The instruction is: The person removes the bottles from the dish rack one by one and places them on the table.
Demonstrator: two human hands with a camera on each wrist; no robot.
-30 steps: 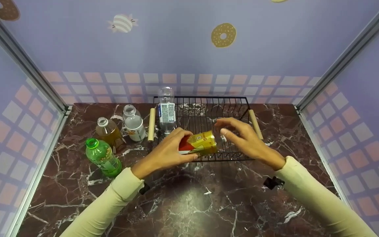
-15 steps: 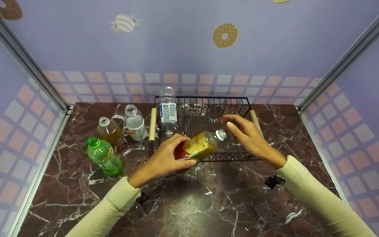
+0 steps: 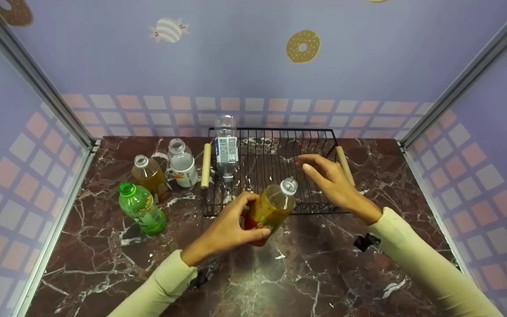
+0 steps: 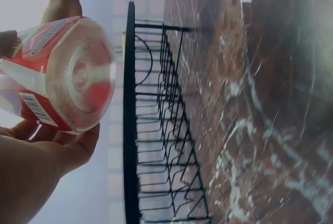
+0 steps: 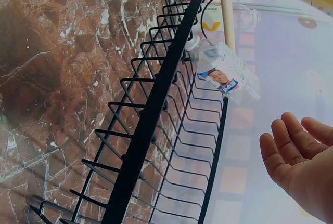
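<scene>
A plastic bottle (image 3: 275, 206) with a yellow and red label is held tilted in my left hand (image 3: 229, 223), neck up and to the right. Fingers and thumb curl round its lower part, above the front edge of a black wire basket (image 3: 275, 128). In the left wrist view the bottle's clear base (image 4: 80, 76) faces the camera. My right hand (image 3: 330, 181), loosely bent and holding nothing, hovers over the basket's right side, apart from the bottle neck. Inside the basket at the left, a clear bottle (image 3: 227, 149) with a white and blue label leans neck down.
Left of the basket stand a white-labelled clear bottle (image 3: 184, 169), a bottle of amber look (image 3: 151, 178) and a green bottle (image 3: 143, 209). Wooden handles (image 3: 206, 166) flank the basket. Patterned walls (image 3: 253, 57) enclose the dark marbled tabletop (image 3: 288, 281).
My left hand has tipped the red-and-yellow bottle more upright and brought it a little nearer, so its neck now points up. The right hand has shifted slightly right, fingers still loose.
</scene>
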